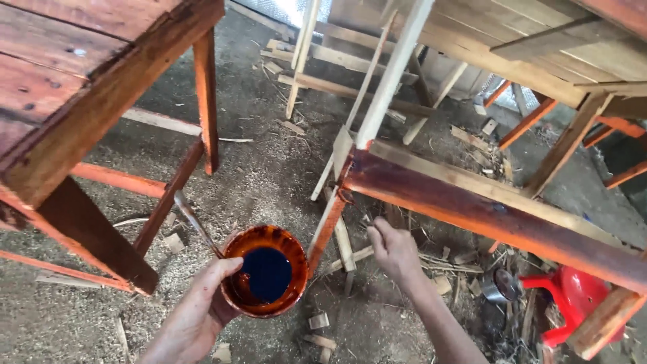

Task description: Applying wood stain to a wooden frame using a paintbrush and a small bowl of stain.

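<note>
A: What's around you?

B: Stained table (74, 101) on my left, its legs and cross rails between me and the floor there. Ahead and to the right a bare frame (485, 202); its near rail is wet with reddish stain and runs from centre down to the lower right. Pale slats (394, 67) lean up from the frame corner toward the top of view. Floor (269, 175) is sawdust and offcuts. Red plastic stool (573, 296) lies low right, partly behind the rail, with a small metal tin (502, 286) just beside it.

A: Hands?

B: Left hand (195, 317) is wrapped round the bowl (266, 269), thumb over its near rim, and the same grip pins the brush (195, 222) against that rim. Right hand (394, 253) is empty as far as I can see, fingers curled loosely, reaching up under the frame's corner leg (327, 229). Can't tell if it touches the wood.

A: Bowl and brush position?

B: Bowl sits low centre, above the floor, between table leg and frame leg, just beside the latter. Mouth faces up, dark stain pooled inside, orange smears on the wall. Brush runs long-axis from the rim up and left; the far end points at the table's lower rail. Which end carries bristles I can't make out.
</note>
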